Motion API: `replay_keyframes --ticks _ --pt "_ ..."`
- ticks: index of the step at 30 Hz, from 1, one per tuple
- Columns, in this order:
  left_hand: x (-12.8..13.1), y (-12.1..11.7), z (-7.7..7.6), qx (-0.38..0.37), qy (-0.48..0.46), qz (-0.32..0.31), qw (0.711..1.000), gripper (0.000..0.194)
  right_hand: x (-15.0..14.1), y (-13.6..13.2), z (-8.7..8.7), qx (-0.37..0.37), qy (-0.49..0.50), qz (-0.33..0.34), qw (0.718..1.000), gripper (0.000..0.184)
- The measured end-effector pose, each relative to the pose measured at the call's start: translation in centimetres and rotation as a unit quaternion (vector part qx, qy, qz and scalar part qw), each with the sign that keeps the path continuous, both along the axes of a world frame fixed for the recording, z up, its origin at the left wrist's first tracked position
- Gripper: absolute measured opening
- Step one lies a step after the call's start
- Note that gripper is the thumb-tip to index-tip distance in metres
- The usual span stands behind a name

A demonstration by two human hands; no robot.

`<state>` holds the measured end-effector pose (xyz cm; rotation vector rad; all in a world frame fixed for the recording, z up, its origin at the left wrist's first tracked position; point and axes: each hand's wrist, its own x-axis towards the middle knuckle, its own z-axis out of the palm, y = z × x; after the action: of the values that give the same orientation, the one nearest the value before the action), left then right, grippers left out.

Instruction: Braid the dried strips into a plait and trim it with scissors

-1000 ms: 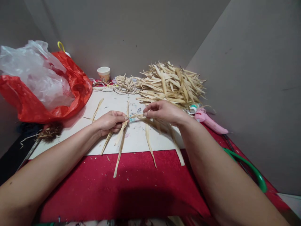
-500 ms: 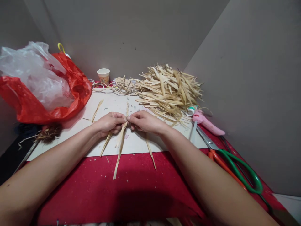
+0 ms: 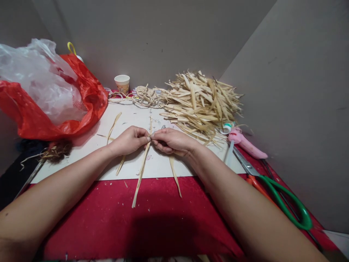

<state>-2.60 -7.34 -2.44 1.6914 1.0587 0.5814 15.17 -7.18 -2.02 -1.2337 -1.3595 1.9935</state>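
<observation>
Fingers are meeting over the white board (image 3: 160, 171). The left hand (image 3: 132, 140) is pinching the dry strand (image 3: 151, 126) between thumb and forefinger, its other fingers curling beneath; the right hand (image 3: 171, 141) is gripping the same spot, thumb against forefinger. A second ago the right hand was drawing a thin piece out sideways; now it is working close against the left, and the loose ends (image 3: 143, 160) are hanging narrower than half a second ago. That is apparently gathering the handling into one small point, though the fingertips are hiding exactly how the pieces are crossing. The strand is running away from the person above the pinch, while its ends are trailing over the red cloth (image 3: 95, 218). Beyond the right hand, a leaf pile (image 3: 201, 102) is lying on the board, with scissors (image 3: 249, 168) resting farther right.
</observation>
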Motion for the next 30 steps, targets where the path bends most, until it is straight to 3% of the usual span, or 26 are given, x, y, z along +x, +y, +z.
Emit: replay_keyframes --ticks 7,12,16,19,22,26,30 --pt "-0.8 0.1 2.1 0.082 0.128 -0.042 0.987 0.026 -1.0 -0.7 0.1 0.059 -0.061 -0.044 0.995 0.031" --pt "0.1 -0.7 2.2 0.108 0.146 0.051 0.982 0.022 -1.5 -1.0 0.3 0.053 -0.082 -0.074 0.993 0.031" --pt "1.2 -2.0 1.9 0.164 0.146 0.116 0.969 0.019 -1.2 -0.7 0.1 0.031 -0.039 -0.094 0.994 0.027" --pt "1.5 -2.9 1.5 0.266 0.21 0.104 0.935 0.022 -0.9 -0.6 -0.1 0.021 -0.003 -0.106 0.994 0.026" --pt "1.7 -3.5 1.3 0.355 0.322 0.059 0.876 0.027 -0.8 -0.6 -0.1 0.013 0.014 -0.114 0.993 0.029" --pt "2.5 -4.5 1.8 0.357 0.454 0.004 0.816 0.03 -0.8 -0.6 -0.3 0.014 0.019 -0.107 0.994 0.035" --pt "3.5 -5.9 2.2 0.341 0.505 -0.037 0.792 0.039 -0.7 -0.6 -0.5 0.027 0.024 -0.088 0.996 0.039"
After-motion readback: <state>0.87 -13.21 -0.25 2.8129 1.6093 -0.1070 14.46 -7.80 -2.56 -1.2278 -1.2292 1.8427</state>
